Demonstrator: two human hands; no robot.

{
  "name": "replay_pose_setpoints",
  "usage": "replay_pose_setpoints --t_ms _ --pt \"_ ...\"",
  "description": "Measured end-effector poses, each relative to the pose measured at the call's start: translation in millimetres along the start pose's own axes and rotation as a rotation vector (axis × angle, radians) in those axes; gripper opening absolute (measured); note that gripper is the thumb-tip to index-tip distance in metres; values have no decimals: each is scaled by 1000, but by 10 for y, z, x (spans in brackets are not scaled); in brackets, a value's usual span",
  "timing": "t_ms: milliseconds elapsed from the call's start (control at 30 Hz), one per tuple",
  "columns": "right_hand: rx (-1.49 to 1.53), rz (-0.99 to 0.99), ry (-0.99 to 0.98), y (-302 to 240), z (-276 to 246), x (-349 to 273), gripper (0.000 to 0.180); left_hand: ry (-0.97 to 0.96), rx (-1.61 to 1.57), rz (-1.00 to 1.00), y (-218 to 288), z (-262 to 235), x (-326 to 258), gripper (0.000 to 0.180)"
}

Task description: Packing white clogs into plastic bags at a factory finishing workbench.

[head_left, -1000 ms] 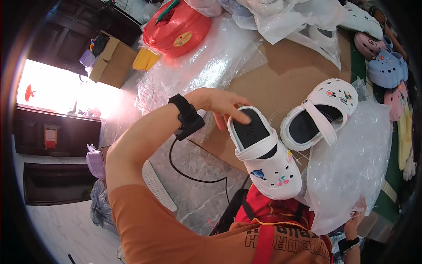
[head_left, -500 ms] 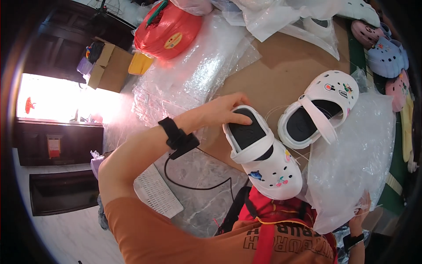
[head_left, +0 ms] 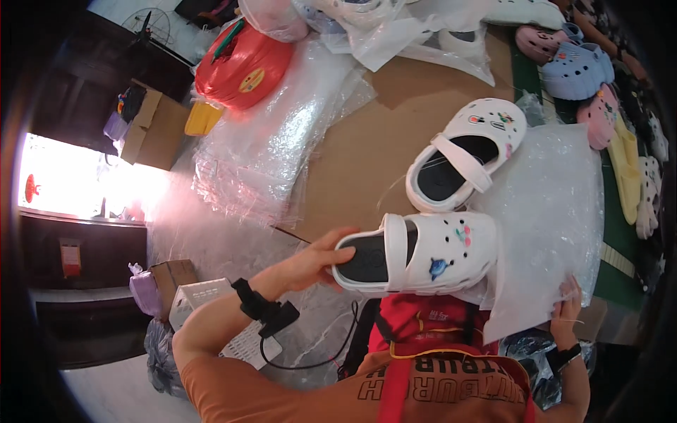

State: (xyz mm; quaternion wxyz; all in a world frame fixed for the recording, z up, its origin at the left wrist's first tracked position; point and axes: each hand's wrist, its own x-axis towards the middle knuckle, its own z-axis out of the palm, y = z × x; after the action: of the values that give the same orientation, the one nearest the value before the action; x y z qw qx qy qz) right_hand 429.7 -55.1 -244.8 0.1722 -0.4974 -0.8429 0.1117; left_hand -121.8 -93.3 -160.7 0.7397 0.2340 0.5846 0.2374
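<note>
My left hand grips the heel end of a white clog with small charms on its top, held on its side just in front of my chest. A second white clog lies on the brown cardboard beyond it, strap across its dark opening. My right hand pinches the near corner of a clear plastic bag that spreads under and to the right of both clogs.
Sheets of clear plastic wrap cover the left of the cardboard. A red round case and a cardboard box sit at the far left. Pink, blue and yellow clogs line the right edge. A black cable runs from my left wrist.
My left hand has turned the held clog from toe-down to lying sideways, toe to the right. My right hand and the plastic bag have come into view at the lower right.
</note>
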Motion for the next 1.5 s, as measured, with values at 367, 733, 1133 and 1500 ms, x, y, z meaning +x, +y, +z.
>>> replay_pose_setpoints --t_ms 367,733,1133,1500 --pt "-73 68 28 -155 -73 72 31 -252 -521 293 -235 214 2 57" --pt "-70 94 78 -207 -204 60 26 -189 -316 285 224 1666 726 52" --pt "-255 -218 246 -864 -959 165 18 220 1085 1224 268 1361 681 33" --pt "-201 -424 -49 -1427 -428 991 43 187 1670 1366 296 1488 765 64"
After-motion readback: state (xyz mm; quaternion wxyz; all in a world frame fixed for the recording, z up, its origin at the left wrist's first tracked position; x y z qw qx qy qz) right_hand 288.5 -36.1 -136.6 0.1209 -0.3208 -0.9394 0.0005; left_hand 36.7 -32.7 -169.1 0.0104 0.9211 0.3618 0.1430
